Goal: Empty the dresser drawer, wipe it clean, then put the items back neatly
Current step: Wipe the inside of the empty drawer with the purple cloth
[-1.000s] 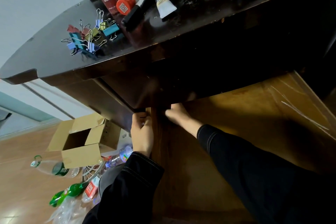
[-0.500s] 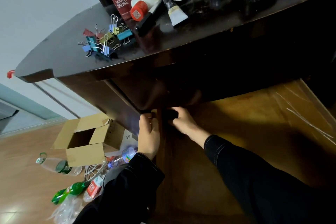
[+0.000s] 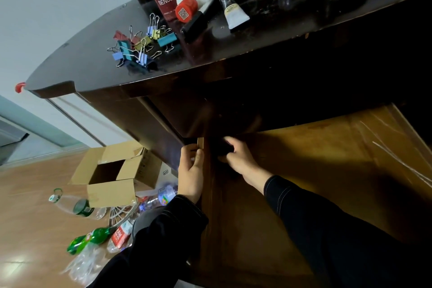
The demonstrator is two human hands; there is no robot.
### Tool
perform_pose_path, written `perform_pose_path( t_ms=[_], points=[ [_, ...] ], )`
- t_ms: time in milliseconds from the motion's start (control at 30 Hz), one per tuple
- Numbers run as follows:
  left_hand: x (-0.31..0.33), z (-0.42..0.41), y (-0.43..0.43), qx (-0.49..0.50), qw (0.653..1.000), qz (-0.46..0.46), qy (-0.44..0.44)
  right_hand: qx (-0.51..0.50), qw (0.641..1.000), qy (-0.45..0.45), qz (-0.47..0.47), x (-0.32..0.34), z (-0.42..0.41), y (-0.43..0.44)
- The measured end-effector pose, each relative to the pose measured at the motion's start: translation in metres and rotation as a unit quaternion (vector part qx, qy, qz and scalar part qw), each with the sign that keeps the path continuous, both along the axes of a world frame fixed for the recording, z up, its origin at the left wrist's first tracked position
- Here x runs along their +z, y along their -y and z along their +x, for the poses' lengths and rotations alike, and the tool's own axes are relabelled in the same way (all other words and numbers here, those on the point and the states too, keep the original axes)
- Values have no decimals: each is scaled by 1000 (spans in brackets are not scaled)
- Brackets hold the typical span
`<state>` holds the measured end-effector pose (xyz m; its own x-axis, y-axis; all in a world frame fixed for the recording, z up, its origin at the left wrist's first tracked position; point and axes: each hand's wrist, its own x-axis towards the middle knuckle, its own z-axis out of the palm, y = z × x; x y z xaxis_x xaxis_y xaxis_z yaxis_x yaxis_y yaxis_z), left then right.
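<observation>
The drawer (image 3: 327, 170) stands pulled far out of the dresser, and its wooden bottom shows no items; these lie above on the worktop (image 3: 88, 70). The left hand (image 3: 191, 173) grips the drawer's left wall with curled fingers. The right hand (image 3: 240, 159) is closed around a dark object (image 3: 221, 148), perhaps a cloth, in the back left corner. I think hard pressing there could tip the drawer or pull it off its guide. Shaking could send the binder clips (image 3: 142, 47), which lie near the worktop's edge, down into it. The clear liner (image 3: 397, 147) may also wrinkle.
</observation>
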<state>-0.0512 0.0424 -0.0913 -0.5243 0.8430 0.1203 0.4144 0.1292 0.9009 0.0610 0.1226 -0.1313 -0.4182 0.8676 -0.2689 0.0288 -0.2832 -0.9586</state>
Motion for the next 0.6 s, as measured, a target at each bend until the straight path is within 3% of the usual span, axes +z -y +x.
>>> perform_pose_path(
  t_ms=[200,333,500,600],
  points=[
    [0,-1,0,-1,1000,-1,-3,-17,999,8,31,5,-4,-5],
    [0,0,0,2,1000,-5,-3,49,992,90,68,-1,5,0],
    [1,2,0,8,1000,11,-4,-6,999,10,45,12,-2,-2],
    [1,3,0,12,1000,7,1,26,996,46,66,3,4,8]
  ],
)
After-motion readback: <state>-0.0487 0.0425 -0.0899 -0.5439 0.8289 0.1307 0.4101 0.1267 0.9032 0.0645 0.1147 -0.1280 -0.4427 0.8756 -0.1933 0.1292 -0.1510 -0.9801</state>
